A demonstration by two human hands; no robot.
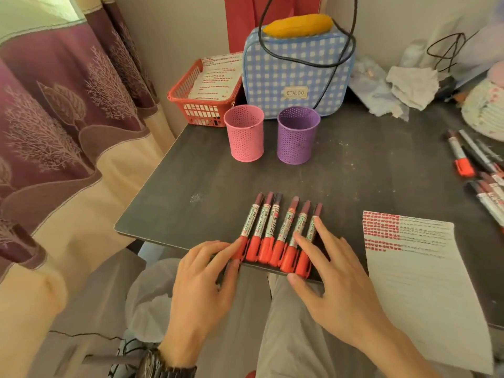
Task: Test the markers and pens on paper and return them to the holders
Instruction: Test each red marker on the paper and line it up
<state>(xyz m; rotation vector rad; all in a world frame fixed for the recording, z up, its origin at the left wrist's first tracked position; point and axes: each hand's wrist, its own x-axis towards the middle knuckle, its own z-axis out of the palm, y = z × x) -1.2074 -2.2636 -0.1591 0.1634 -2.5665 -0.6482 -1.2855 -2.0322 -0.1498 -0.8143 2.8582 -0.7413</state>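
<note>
Six markers (275, 236) lie side by side at the table's (191, 173) near edge. They have red caps toward the person, printed silver barrels and maroon ends. The left hand (201, 276) and right hand (335, 276) touch the outer markers with straight fingers, gripping nothing.

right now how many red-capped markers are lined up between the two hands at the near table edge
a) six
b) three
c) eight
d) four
a: six red-capped markers lie side by side at the near edge of the table, with the left hand touching the row's left end and the right hand resting its fingers on the right end.
</note>
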